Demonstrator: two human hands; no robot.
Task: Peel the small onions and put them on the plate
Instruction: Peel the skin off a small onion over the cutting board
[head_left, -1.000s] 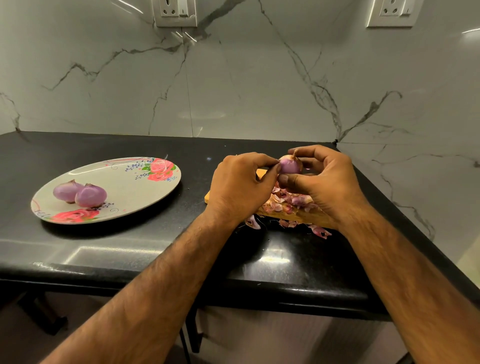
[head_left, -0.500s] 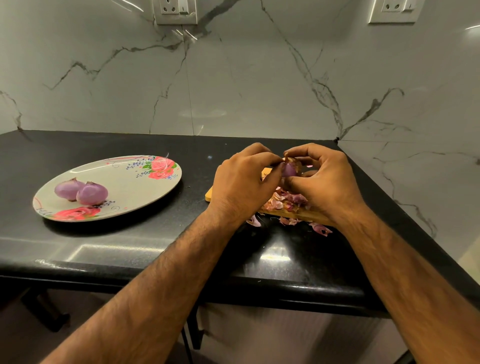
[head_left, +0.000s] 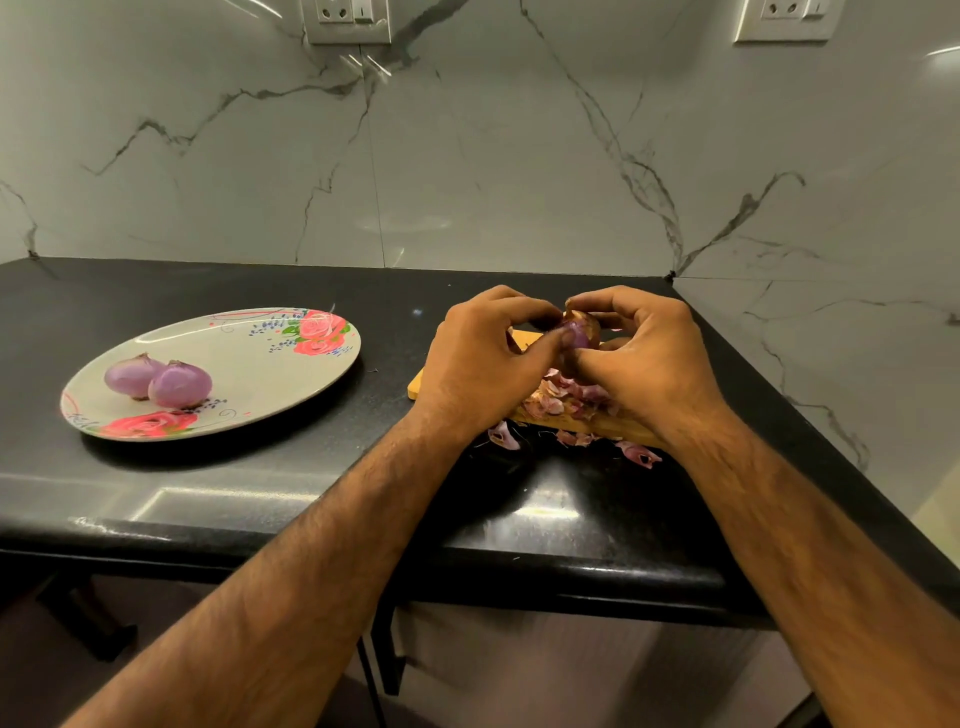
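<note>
Black, polished stone forms the worktop, which fills the middle band of the frame beneath a white marble-veined wall. Two socket plates sit at the upper edge.

At centre right, both hands meet over a wooden chopping board. Between them is a small purple onion, held clear above the board. The left hand has its fingers curled, with the thumb tip pressed against the onion's near side. The right hand also grips the onion, with its fingers arched over the top and the thumb below. A brownish flap of dry skin stands up at the onion's top, just under the right fingertips.

A heap of pink and pale onion skins lies on the board directly below the hands. A few loose scraps rest on the worktop just beside the board's near edge.

At centre left, well apart from the board, is an oval plate printed with red roses. Two peeled onions lie on its left part, touching each other.
</note>
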